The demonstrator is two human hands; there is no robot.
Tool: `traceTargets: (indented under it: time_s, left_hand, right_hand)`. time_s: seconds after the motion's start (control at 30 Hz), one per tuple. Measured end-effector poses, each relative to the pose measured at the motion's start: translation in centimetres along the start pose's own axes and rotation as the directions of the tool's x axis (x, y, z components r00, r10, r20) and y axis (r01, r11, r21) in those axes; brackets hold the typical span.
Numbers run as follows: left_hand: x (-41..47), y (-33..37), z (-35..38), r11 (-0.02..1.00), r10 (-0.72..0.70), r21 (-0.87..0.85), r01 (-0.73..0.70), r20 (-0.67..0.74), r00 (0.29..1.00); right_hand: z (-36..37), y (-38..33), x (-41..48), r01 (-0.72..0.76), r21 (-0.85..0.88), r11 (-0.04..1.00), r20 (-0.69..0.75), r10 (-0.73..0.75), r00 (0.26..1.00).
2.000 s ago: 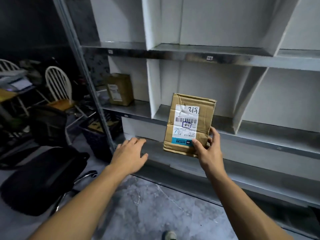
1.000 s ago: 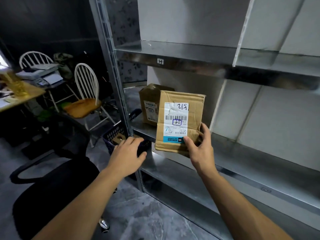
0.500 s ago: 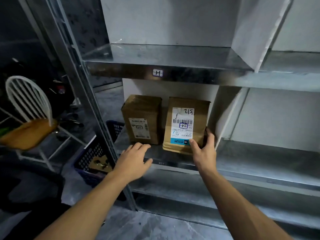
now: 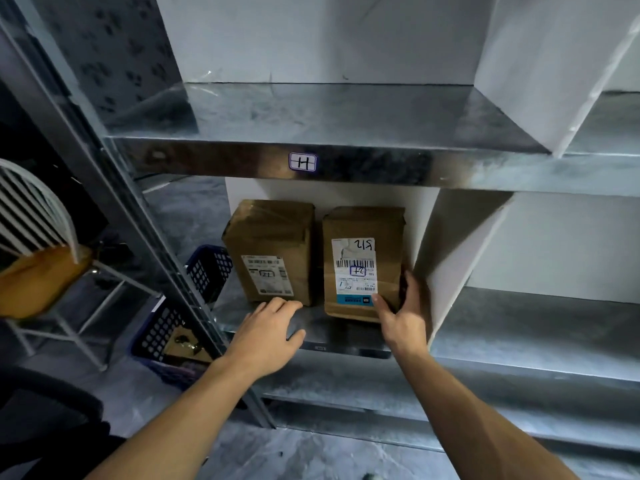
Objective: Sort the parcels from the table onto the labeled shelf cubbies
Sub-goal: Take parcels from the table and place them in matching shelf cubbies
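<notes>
A creased brown cardboard parcel (image 4: 363, 265) is standing upright on the dull metal shelf (image 4: 311, 327), beside a taped box (image 4: 273, 251). The right hand (image 4: 403, 317) is gripping its lower corner with its fingers; the left hand (image 4: 266, 337) is hovering, fingers loosely spread and holding nothing.

Two parcels stand side by side in one cubby: parcel (image 4: 363, 265) right, box (image 4: 272, 247) left. A basket (image 4: 173, 327) sits on the floor, left of the shelf (image 4: 311, 327).
</notes>
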State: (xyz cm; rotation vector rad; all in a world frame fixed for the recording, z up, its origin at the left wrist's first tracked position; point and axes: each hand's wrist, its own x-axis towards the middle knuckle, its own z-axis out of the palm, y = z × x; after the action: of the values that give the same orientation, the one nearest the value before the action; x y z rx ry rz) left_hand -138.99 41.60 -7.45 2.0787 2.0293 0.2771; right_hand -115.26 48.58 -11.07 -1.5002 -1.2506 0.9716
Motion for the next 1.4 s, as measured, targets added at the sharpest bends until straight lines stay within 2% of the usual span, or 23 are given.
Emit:
traceTargets:
  time_s: [0.37,0.53,0.63,0.77,0.87,1.03,1.23,1.4]
  left_hand:
    - [1.6,-0.1,1.5,1.000,-0.006,-0.018,0.006,0.039,0.999]
    - [2.0,-0.1,1.5,0.999,-0.001,-0.041,0.003,0.055,0.998]
    - [2.4,0.1,1.1,0.999,0.009,-0.038,-0.007,0.045,0.999]
    - [2.3,0.3,0.7,0.999,0.024,-0.042,-0.022,0.049,0.998]
    - [1.7,0.4,0.8,0.998,0.035,-0.057,-0.032,0.050,0.998]
    - [0.6,0.6,1.5,0.994,0.080,-0.084,-0.075,0.066,0.995]
    - [-0.7,2.5,3.6,0.982,0.166,-0.116,-0.150,0.143,0.976]
    - [-1.6,6.4,5.5,0.958,0.284,-0.092,-0.271,0.186,0.941]
  right_hand:
    - [-0.7,2.1,1.7,-0.029,-0.113,0.993,0.095,0.040,0.995]
    - [0.0,2.7,1.6,-0.149,-0.125,0.981,0.097,0.162,0.982]
    - [0.6,2.5,1.7,-0.168,-0.100,0.981,0.090,0.177,0.980]
    - [0.4,2.3,1.9,-0.178,-0.162,0.971,0.095,0.195,0.976]
    - [-0.2,2.3,1.5,-0.159,-0.199,0.967,0.106,0.183,0.977]
    - [-1.9,2.4,-2.2,-0.038,-0.309,0.950,0.109,0.075,0.991]
    - [-4.6,4.0,-8.6,0.142,-0.507,0.850,0.173,-0.061,0.983]
    - [-8.3,5.0,-11.7,0.167,-0.775,0.610,0.147,-0.083,0.986]
